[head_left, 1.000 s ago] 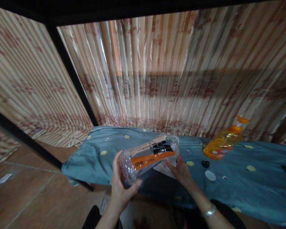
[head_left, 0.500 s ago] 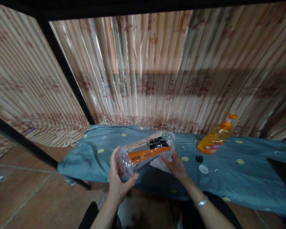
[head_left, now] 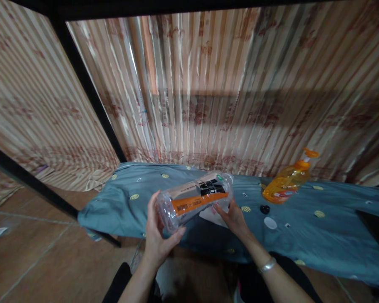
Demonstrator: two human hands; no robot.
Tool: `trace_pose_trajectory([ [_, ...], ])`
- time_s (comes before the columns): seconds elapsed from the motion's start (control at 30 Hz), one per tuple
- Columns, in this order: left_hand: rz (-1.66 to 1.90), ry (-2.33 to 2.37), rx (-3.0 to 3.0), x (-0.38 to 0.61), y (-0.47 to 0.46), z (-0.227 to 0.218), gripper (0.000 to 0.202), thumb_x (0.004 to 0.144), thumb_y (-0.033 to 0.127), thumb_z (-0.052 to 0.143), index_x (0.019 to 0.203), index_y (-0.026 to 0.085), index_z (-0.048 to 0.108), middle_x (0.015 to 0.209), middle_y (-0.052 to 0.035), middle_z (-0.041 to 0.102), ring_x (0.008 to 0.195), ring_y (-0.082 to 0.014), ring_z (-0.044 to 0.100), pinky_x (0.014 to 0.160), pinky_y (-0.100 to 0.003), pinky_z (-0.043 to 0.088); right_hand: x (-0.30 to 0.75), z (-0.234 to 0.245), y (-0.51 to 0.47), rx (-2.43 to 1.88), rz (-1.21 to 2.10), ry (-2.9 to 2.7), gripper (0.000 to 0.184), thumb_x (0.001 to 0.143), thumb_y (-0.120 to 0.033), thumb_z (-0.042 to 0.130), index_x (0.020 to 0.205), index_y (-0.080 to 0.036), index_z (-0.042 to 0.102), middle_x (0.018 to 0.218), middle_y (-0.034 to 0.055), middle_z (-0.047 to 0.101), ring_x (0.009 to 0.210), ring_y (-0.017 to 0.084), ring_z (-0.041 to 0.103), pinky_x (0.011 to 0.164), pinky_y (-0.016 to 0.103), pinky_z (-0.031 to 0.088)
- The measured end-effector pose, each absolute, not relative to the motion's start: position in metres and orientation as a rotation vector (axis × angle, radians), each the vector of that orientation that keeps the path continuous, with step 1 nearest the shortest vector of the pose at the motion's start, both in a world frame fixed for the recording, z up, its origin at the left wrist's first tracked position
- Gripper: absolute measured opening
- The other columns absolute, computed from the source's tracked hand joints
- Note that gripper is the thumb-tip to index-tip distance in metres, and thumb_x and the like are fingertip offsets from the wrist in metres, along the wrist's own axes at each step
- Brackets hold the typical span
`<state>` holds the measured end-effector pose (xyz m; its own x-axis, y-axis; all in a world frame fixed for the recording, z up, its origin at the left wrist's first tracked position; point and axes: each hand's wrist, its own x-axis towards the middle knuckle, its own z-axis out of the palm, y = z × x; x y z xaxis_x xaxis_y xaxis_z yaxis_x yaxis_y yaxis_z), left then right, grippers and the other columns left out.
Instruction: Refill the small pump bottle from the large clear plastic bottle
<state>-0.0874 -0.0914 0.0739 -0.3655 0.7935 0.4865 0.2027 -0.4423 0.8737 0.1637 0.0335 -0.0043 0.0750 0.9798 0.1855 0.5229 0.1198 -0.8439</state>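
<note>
A clear plastic bottle point(head_left: 194, 200) with a grey and orange label lies tilted between my hands, its right end higher. My left hand point(head_left: 159, 237) wraps round the left end, fingers behind and thumb along the lower edge. My right hand point(head_left: 235, 219) grips the lower right side, with the thumb in front and the other fingers partly hidden. A white sheet, like paper or tissue point(head_left: 216, 216), shows under the bottle beside my right thumb; I cannot tell whether it is held or lies on the cloth.
A blue-grey cloth point(head_left: 322, 248) with yellow motifs covers the bench. On it stand or lie an orange pump bottle point(head_left: 286, 183), a small black piece point(head_left: 265, 209), a white disc point(head_left: 270, 223) and a dark flat object point(head_left: 375, 229). A black metal post point(head_left: 88, 88) rises at the left, before a striped curtain point(head_left: 196, 75).
Both hands keep their hold on the bottle, which has hardly moved. The whole view has shifted very slightly.
</note>
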Motion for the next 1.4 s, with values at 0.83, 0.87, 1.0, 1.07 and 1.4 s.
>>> trace_pose_trajectory([
  [0.83, 1.790, 1.375, 1.468, -0.096, -0.099, 0.069, 0.107, 0.074, 0.057, 0.093, 0.161, 0.022, 0.042, 0.154, -0.0198, 0.061, 0.141, -0.0440, 0.065, 0.113, -0.056, 0.059, 0.164, -0.012, 0.032, -1.551, 0.619, -1.576, 0.054, 0.080, -0.063, 0.068, 0.116, -0.023, 0.064, 0.098, 0.0159, 0.083, 0.095, 0.041, 0.081, 0.086, 0.055, 0.064],
  [0.87, 1.824, 1.390, 1.438, -0.094, -0.099, 0.069, 0.107, 0.073, 0.061, 0.092, 0.160, 0.022, 0.044, 0.153, -0.0195, 0.061, 0.140, -0.0444, 0.066, 0.113, -0.056, 0.059, 0.165, -0.013, 0.032, -1.549, 0.615, -1.573, 0.053, 0.080, -0.062, 0.068, 0.116, -0.024, 0.064, 0.098, 0.0159, 0.083, 0.095, 0.041, 0.081, 0.087, 0.056, 0.064],
  [1.0, 1.878, 1.426, 1.394, -0.086, -0.099, 0.069, 0.106, 0.073, 0.065, 0.090, 0.160, 0.023, 0.047, 0.153, -0.0192, 0.060, 0.137, -0.0432, 0.067, 0.108, -0.054, 0.062, 0.166, -0.015, 0.032, -1.549, 0.610, -1.561, 0.050, 0.078, -0.059, 0.069, 0.113, -0.024, 0.063, 0.097, 0.0164, 0.082, 0.097, 0.043, 0.080, 0.090, 0.060, 0.063],
  [1.07, 1.878, 1.463, 1.402, -0.085, -0.099, 0.068, 0.107, 0.072, 0.067, 0.090, 0.160, 0.022, 0.048, 0.154, -0.0193, 0.059, 0.137, -0.0434, 0.067, 0.106, -0.053, 0.062, 0.166, -0.015, 0.031, -1.545, 0.626, -1.559, 0.046, 0.079, -0.058, 0.068, 0.112, -0.026, 0.063, 0.097, 0.0155, 0.081, 0.097, 0.043, 0.080, 0.090, 0.060, 0.063],
  [1.4, 1.888, 1.453, 1.462, -0.088, -0.099, 0.071, 0.105, 0.072, 0.065, 0.091, 0.158, 0.022, 0.048, 0.151, -0.0189, 0.061, 0.133, -0.0414, 0.070, 0.108, -0.052, 0.061, 0.167, -0.009, 0.030, -1.535, 0.657, -1.556, 0.042, 0.077, -0.055, 0.071, 0.108, -0.027, 0.063, 0.094, 0.0127, 0.082, 0.093, 0.040, 0.080, 0.089, 0.058, 0.064],
])
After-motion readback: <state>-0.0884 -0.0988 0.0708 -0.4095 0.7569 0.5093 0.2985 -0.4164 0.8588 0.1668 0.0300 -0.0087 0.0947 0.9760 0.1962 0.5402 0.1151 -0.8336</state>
